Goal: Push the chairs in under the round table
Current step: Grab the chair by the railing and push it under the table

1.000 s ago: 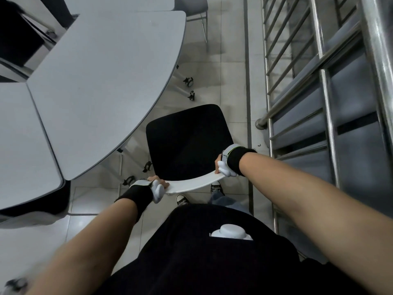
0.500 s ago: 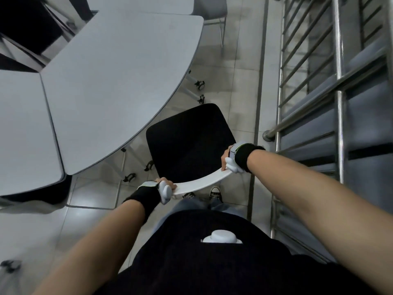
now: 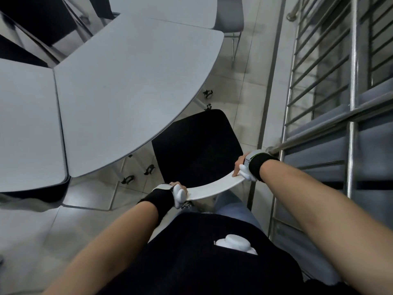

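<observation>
Head view: black-seated chair with curved white backrest (image 3: 214,188) stands at the rim of the pale grey round bench (image 3: 127,90), seat front just under the rim. Left hand (image 3: 177,191) closed on the backrest's left end; right hand (image 3: 242,168) closed on its right end. Steel railing (image 3: 319,128) right of chair. No legible writing.

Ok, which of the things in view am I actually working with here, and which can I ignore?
In the job:
black chair, held by its white backrest
left hand and right hand, one gripping each end
round table, over the seat's front corner

Ignore:
steel railing
grey chair further round
white device in the chest pocket
</observation>
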{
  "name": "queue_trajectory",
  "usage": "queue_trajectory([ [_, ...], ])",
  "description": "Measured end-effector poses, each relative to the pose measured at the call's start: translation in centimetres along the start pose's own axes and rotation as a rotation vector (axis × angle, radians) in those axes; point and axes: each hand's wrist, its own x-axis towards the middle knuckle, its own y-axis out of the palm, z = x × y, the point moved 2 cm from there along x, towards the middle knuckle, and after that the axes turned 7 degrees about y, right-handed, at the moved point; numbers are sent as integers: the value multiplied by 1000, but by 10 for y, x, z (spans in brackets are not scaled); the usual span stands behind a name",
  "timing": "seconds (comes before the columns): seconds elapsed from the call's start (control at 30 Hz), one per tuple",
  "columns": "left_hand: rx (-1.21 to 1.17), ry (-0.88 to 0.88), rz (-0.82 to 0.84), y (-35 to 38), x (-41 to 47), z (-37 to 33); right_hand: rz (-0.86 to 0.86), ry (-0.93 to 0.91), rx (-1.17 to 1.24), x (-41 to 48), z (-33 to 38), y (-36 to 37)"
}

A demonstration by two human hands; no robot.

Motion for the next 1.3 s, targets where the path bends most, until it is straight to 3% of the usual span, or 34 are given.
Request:
queue_trajectory([
  [0.07,-74,-73,21,-10,-8,-2,-1,-21,39,2,-2,-4],
  [0.27,-2,-89,57,-16,6,-4,-244,-201,-83,7,-23,-4],
  [0.43,-22,-167,56,-25,18,-5,-191,-321,-151,14,-34,-19],
  [0.57,-86,-269,1,-22,27,-3,-253,-403,-204,20,-40,-20],
  [0.77,-215,-333,-6,-20,25,-9,-230,-429,-205,18,-48,-30],
  [0.93,-175,-209,93,-23,20,-19,-260,-417,-214,7,-56,-30],
  [1.3,-149,-97,45,-36,30,-19,-278,-377,-157,10,-76,-53],
])
